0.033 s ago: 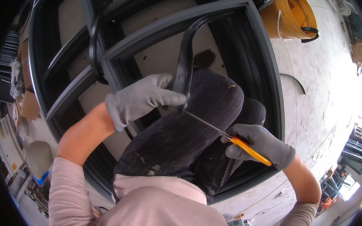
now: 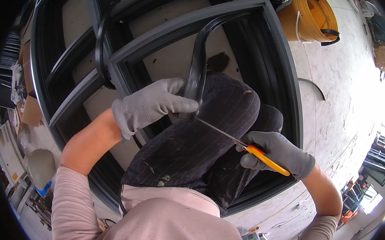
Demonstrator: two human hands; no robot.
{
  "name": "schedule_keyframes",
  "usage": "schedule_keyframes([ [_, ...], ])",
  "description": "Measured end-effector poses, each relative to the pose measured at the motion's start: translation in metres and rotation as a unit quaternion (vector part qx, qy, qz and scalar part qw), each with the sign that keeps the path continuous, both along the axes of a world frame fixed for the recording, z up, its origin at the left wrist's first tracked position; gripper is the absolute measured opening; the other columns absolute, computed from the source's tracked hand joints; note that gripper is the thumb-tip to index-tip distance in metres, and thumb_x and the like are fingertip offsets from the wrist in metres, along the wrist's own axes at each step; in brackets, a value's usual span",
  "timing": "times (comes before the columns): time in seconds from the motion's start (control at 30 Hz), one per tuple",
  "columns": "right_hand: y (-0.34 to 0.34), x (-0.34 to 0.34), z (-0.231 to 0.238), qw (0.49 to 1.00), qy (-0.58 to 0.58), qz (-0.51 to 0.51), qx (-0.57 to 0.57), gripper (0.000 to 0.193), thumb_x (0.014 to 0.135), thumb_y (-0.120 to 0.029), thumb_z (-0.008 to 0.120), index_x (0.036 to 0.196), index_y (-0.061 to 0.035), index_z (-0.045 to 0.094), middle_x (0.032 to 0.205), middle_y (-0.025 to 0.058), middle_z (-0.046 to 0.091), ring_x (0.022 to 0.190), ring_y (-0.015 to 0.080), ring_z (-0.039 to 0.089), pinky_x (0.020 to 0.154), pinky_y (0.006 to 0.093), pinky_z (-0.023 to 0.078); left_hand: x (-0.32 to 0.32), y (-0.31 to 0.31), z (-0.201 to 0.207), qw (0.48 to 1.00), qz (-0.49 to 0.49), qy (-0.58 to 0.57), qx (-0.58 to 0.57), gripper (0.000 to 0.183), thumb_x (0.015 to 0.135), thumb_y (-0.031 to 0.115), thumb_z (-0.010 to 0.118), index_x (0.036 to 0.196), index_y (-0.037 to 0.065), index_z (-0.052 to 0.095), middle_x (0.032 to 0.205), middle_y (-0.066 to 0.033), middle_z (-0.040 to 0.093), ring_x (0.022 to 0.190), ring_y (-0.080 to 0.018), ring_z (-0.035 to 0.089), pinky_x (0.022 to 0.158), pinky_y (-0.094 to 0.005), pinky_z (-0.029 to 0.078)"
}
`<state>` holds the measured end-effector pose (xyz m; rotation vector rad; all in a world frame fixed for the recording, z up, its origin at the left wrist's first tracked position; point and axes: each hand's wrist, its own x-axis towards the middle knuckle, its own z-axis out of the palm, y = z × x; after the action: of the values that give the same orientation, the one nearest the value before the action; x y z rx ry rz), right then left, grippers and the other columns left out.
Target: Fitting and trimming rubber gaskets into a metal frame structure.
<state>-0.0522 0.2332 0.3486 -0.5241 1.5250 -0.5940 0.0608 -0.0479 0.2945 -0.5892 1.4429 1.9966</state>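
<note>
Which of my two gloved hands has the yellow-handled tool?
Your right hand: it holds the yellow-handled tool, which points up and left across your lap. Your left hand has a glossy black strip in its grip instead.

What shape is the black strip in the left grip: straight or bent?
Bent: from the left grip, the black strip runs up, then curves right toward a corner of the dark frame.

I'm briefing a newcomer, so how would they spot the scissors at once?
Find the big dark frame, then the dark trousers. Over them, the right hand holds the scissors. Their yellow-orange handle stands out against the grey glove and trousers.
</note>
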Motion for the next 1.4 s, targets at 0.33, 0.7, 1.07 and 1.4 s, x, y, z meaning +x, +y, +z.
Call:
schedule_keyframes([
  [0.33,-0.012,-0.011,0.001,0.998,0.003,0.062,0.025,0.042,0.082,-0.044,0.073,0.092,-0.0040,0.064,0.078,0.0082,0.067,0.065,0.0182,0.064,0.060,0.0266,0.049,-0.004,-0.001,0.005,0.999,-0.025,-0.028,-0.016,0.036,0.081,0.024,0.078,0.105,0.002,0.061,0.091,0.0000,0.062,0.084,-0.0075,0.058,0.080,-0.0233,0.048],
  [0.7,-0.019,-0.014,0.006,0.997,0.011,0.070,0.019,0.041,0.080,-0.039,0.076,0.094,-0.0017,0.064,0.075,0.0068,0.064,0.060,0.0141,0.059,0.057,0.0235,0.046,-0.009,0.002,0.015,0.999,-0.038,-0.015,-0.012,0.040,0.078,0.025,0.079,0.106,0.000,0.063,0.096,-0.0043,0.065,0.090,-0.0108,0.061,0.086,-0.0246,0.048],
  [1.07,-0.011,-0.022,-0.006,0.990,0.045,0.121,-0.054,0.032,0.078,-0.012,0.076,0.106,0.0026,0.069,0.097,0.0138,0.071,0.079,0.0195,0.068,0.078,0.0266,0.056,-0.015,-0.009,0.010,0.993,-0.088,-0.020,0.081,0.027,0.079,0.014,0.077,0.101,0.001,0.069,0.089,-0.0040,0.069,0.082,-0.0116,0.064,0.082,-0.0242,0.050],
  [1.4,-0.002,-0.021,-0.020,0.982,0.072,0.106,-0.137,0.049,0.074,-0.043,0.081,0.098,-0.0026,0.069,0.081,0.0110,0.067,0.067,0.0234,0.064,0.065,0.0289,0.051,-0.014,-0.017,-0.011,0.968,-0.065,-0.026,0.240,0.037,0.073,0.018,0.082,0.101,-0.001,0.069,0.090,-0.0098,0.071,0.075,-0.0152,0.066,0.076,-0.0277,0.054],
])
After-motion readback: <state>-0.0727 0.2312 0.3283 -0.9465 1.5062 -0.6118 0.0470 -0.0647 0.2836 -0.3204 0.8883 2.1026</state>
